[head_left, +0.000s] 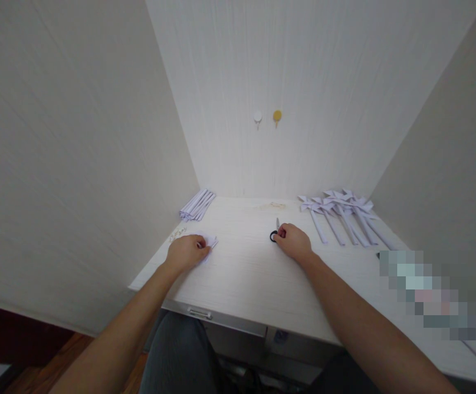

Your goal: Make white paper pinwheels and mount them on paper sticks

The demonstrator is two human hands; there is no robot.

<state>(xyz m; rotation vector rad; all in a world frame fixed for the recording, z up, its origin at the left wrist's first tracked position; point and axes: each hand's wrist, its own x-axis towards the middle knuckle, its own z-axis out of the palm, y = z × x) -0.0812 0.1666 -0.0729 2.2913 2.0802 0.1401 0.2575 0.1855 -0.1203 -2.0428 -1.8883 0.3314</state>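
Note:
On the left side of the white desk, my left hand [186, 253] is closed on a piece of white paper [212, 239], thumb and fingers pinched together at its edge. The paper lies low over the desktop, partly covered by the hand. Right of centre, my right hand [294, 241] has its fingers closed at a small pair of scissors [273, 236]. The scissors' black handle loop shows beside the fingertips, and the metal blade points toward the back wall. Part of the handle is hidden under the fingers.
Rolled white paper sticks [198, 205] are stacked at the back left. Several white paper pinwheels [336, 205] on sticks lie at the back right. Small pale bits [178, 234] are scattered near my left hand. Two hooks [277, 116] are on the back wall; a blurred-out object [427, 293] lies at right.

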